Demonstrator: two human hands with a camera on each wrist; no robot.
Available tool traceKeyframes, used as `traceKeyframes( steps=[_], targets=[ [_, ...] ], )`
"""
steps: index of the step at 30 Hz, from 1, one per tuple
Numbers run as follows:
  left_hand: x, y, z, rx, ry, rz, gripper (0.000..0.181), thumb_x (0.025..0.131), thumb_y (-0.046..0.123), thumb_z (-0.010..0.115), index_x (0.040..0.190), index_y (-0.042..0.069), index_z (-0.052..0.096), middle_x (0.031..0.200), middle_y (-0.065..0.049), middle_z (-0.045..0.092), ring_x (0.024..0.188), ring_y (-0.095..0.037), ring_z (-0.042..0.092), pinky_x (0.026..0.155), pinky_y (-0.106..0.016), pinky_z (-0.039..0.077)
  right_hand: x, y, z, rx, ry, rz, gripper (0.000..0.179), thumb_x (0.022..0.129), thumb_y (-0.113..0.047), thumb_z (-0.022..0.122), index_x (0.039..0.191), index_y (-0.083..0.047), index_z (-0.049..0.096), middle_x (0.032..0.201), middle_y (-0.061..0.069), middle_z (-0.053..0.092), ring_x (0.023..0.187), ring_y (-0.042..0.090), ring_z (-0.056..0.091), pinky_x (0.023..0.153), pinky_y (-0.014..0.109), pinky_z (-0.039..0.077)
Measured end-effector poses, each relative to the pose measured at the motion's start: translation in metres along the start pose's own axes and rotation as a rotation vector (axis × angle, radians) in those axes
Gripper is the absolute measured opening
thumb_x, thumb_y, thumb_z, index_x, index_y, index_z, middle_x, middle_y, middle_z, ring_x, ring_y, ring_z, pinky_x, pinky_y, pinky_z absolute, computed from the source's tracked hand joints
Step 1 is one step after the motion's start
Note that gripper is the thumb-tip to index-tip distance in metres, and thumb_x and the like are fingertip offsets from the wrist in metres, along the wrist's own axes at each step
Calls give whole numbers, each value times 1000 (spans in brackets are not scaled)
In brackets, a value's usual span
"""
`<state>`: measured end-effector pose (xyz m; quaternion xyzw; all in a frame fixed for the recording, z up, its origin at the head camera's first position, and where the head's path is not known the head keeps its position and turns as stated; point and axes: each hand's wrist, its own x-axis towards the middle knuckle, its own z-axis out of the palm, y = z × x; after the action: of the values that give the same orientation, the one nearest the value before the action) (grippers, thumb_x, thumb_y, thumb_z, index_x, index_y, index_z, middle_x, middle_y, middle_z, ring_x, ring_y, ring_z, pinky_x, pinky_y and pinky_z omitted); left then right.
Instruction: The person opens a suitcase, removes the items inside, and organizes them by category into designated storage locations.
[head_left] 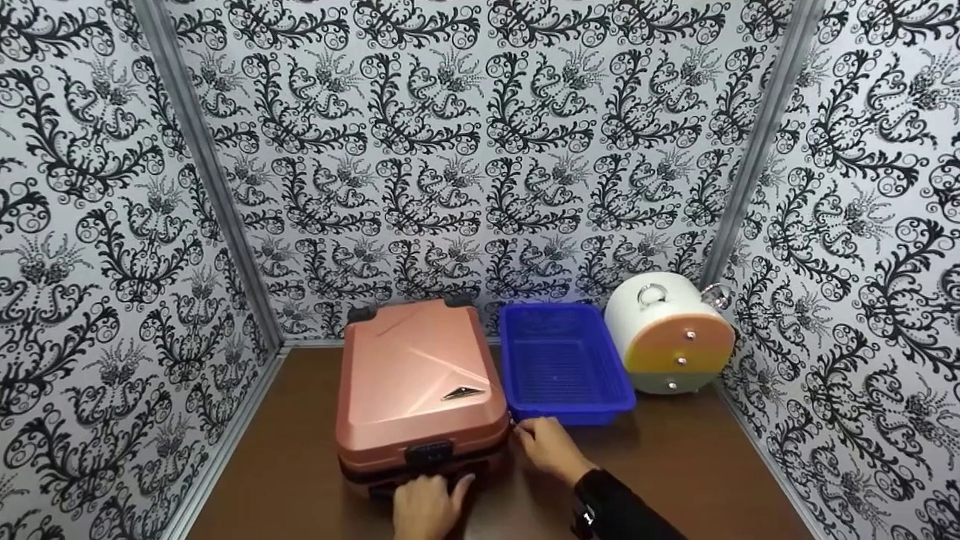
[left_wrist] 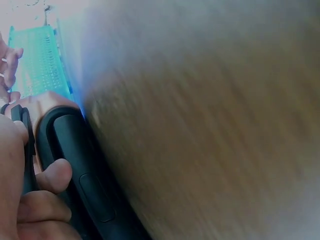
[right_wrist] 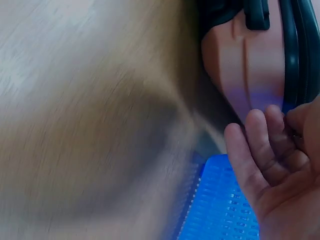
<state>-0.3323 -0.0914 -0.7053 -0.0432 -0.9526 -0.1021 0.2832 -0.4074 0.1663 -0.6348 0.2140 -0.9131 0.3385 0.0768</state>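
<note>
A rose-pink hard-shell suitcase (head_left: 409, 367) lies flat on the brown table, its lid down and a black zipper seam (head_left: 375, 470) running round its side. At its front side, my left hand (head_left: 426, 504) grips a black carry handle (left_wrist: 29, 155), fingers curled round it. My right hand (head_left: 553, 448) is at the suitcase's front right corner, thumb and forefinger pinching a small zipper pull (head_left: 512, 420). Its other fingers (right_wrist: 255, 135) extend loosely beside the pink shell in the right wrist view. The pinched tip is mostly hidden there.
A blue plastic basket (head_left: 574, 418) stands close against the suitcase's right side. Right of it sits a rounded white drawer box (head_left: 630, 307) with coloured drawer fronts and metal knobs. Patterned wall panels (head_left: 465, 150) enclose the brown table (head_left: 292, 435) at the back and sides.
</note>
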Motion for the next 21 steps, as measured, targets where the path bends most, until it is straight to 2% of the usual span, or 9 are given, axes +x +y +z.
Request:
traceKeyframes(
  steps=[3,7,10,13,15,17,21],
  targets=[
    [3,2,-3,-3,-22,-11,77,96,77,68,49,19,50,49,-5,56,43,-27,57,43,-44,43,-4,-1,-5,-28,-11,-46,25,107,-12,68,86,-7,78,71,-11,57,66,3,48,64,26,44],
    [3,3,-2,3,-20,-8,78,96,77,68,49,19,49,49,-5,56,43,-27,57,43,-44,44,-11,-4,-7,-76,-16,-117,20,104,-11,70,91,-4,83,77,-6,73,70,2,57,67,27,51],
    [2,2,1,6,-10,-1,78,96,78,67,48,19,48,49,-4,56,42,-26,56,42,-43,42,-16,-9,-6,-110,-25,-177,23,101,-8,71,79,-5,78,70,-10,66,65,0,53,62,24,49],
    [0,2,4,14,0,7,77,95,77,68,48,20,49,48,-4,57,42,-26,57,42,-43,41,-20,-15,-2,-139,-52,-236,34,98,-8,72,65,-10,66,62,-17,48,59,-1,44,58,19,39],
    [-1,1,4,22,-3,11,77,95,78,68,49,19,50,48,-4,57,41,-25,56,42,-43,40,-23,-21,1,-161,-66,-280,39,97,-9,73,61,-13,58,61,-18,40,57,-3,38,57,16,34],
    [-1,1,4,26,-15,10,76,95,78,68,49,19,51,48,-4,57,41,-25,55,42,-42,40,-24,-27,5,-183,-69,-327,41,96,-10,74,60,-15,55,59,-18,39,55,-4,36,54,15,32],
    [1,1,2,22,-15,9,75,94,75,71,49,18,52,48,-4,56,41,-25,55,42,-43,42,-21,-42,19,-219,-36,-416,36,94,-10,75,62,-16,60,58,-15,46,55,-5,35,52,15,35]
  ],
)
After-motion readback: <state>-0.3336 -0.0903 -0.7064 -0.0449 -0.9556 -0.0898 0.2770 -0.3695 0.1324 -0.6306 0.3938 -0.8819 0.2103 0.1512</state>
